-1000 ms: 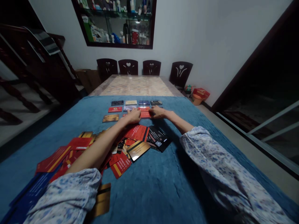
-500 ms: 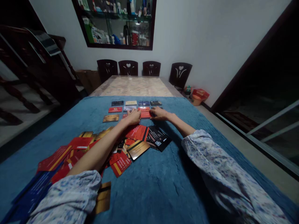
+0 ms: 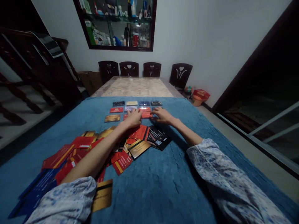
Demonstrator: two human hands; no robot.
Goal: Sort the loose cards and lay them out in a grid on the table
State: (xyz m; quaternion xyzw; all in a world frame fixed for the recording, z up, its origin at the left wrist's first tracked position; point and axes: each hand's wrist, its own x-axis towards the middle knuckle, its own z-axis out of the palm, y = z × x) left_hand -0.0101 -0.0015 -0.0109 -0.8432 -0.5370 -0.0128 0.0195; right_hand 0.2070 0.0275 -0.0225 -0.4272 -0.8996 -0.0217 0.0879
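Observation:
A red card (image 3: pixel 147 115) lies in the front row of a card layout on the blue cloth, between my two hands. My left hand (image 3: pixel 135 118) is bent over its left edge, fingers curled against it, and partly covers another red card (image 3: pixel 125 117). At the right edge, my right hand (image 3: pixel 161 116) has its fingers apart, the tips beside or lightly touching the card. Behind are a white card (image 3: pixel 130 108), an orange-red card (image 3: pixel 144 109) and a dark card partly hidden by my right fingers. A gold card (image 3: pixel 112 118) lies left in the front row.
A loose heap of red, gold, blue and black cards spreads under my left forearm, including a gold card (image 3: pixel 139 148) and a black card (image 3: pixel 161 140). The blue cloth (image 3: pixel 149 189) covers the near table; bare marble tabletop (image 3: pixel 140 87) and chairs (image 3: pixel 129 69) lie beyond.
My right hand's fingers have loosened a little at the red card's edge, and my right forearm has shifted slightly rightward. My left hand stays at the card. The view has shifted slightly.

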